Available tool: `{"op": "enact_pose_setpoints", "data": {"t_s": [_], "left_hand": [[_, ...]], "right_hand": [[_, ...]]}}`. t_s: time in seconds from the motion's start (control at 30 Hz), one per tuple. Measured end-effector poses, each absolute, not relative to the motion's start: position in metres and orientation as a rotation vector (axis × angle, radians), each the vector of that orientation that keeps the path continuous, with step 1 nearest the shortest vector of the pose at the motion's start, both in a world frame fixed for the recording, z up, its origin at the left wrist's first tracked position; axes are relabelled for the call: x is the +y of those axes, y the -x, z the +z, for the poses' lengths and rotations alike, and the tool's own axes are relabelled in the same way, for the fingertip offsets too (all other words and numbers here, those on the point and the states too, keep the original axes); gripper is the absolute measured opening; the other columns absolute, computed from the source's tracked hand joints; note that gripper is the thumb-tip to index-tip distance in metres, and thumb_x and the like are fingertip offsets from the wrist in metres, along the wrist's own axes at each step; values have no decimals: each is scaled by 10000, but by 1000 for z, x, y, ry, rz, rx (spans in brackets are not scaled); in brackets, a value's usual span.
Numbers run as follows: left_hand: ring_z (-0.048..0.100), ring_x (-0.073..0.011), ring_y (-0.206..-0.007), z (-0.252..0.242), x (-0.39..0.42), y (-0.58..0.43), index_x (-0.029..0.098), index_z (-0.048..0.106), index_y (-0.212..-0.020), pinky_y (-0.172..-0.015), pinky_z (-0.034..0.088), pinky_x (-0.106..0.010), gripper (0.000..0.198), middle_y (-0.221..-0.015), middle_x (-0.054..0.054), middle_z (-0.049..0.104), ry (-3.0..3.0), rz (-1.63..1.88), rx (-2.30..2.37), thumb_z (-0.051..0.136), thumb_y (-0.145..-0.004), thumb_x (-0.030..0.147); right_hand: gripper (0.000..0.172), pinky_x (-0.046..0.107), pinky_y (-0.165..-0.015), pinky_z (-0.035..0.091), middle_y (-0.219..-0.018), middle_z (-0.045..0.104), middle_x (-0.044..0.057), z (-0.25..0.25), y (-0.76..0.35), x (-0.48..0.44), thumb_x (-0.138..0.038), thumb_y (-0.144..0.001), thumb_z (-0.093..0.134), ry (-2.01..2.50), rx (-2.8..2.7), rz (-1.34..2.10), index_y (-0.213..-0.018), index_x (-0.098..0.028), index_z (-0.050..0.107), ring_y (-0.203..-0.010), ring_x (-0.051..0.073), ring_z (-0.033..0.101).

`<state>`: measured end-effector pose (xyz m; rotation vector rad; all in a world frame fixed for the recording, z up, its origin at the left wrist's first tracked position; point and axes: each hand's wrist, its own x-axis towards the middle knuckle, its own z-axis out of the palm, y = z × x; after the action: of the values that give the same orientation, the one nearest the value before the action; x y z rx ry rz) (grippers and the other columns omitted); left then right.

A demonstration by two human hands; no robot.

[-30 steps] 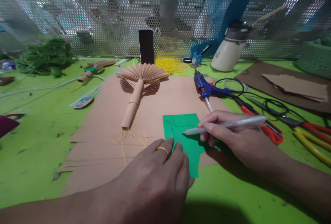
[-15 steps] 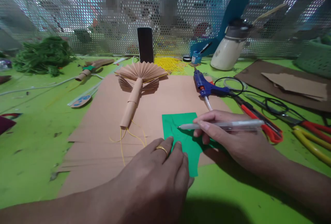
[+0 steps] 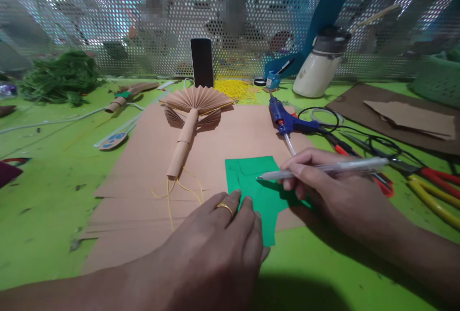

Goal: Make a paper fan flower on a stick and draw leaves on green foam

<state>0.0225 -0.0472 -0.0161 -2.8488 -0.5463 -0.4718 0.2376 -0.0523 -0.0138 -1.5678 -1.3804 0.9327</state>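
Observation:
Fingers spread a little, my left hand (image 3: pixel 224 234) lies flat on the lower left of a green paper piece (image 3: pixel 251 172), a gold ring on one finger. My right hand (image 3: pixel 316 181) is closed round a clear pen (image 3: pixel 338 166), its tip at the green paper, where thin dark curved lines show. Under the green paper are brown paper sheets (image 3: pixel 136 167). On them, left of the green piece, lies a pleated brown paper fan shape (image 3: pixel 197 100) with a rolled paper handle (image 3: pixel 183 141) and yellow strings at its end.
A blue glue gun (image 3: pixel 283 117) lies beyond my right hand, with red-handled and yellow-handled tools (image 3: pixel 431 201) at the right. A phone (image 3: pixel 202 62) stands at the back, near a cream jug (image 3: pixel 316 69). Green strands (image 3: pixel 61 76) lie at the back left.
My right hand and the pen have moved a little to the right, and a longer curved line shows on the green paper. My left hand has stayed in place.

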Motion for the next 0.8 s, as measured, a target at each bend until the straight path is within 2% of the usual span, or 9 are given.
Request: {"op": "enact_pose_setpoints", "data": {"t_s": [0.13,0.33,0.63,0.8], "left_hand": [[668,-281,-922,-19,-46,-23,124,716,-954,-849,545,-441,309,-960,-115,720,2845,-469,-541,423,-978,220],[670,-271,-894,-17,-46,-25,129,723,-961,-854,538,-436,312,-950,-109,718,2828,-462,-532,426,-981,223],[679,-273,-844,-20,-49,-22,142,719,-893,-790,559,-432,324,-918,-101,725,2798,-464,-487,424,-978,247],[685,-271,-868,-21,-45,-22,137,723,-954,-812,568,-435,313,-951,-104,730,2818,-464,-484,425,-975,229]], "right_hand": [[205,245,-583,511,-699,672,13,-13,-234,-53,-327,-890,563,1572,-1433,983,-746,-216,657,-625,135,599],[214,229,-513,473,-773,692,34,-15,-231,-52,-385,-892,591,1482,-1402,1111,-818,-205,678,-661,143,607],[202,238,-559,490,-671,666,11,-13,-237,-50,-280,-868,567,1548,-1450,986,-691,-204,630,-589,126,589],[226,242,-560,487,-705,677,13,-15,-239,-50,-335,-895,552,1543,-1425,959,-728,-210,638,-594,128,579]]}}
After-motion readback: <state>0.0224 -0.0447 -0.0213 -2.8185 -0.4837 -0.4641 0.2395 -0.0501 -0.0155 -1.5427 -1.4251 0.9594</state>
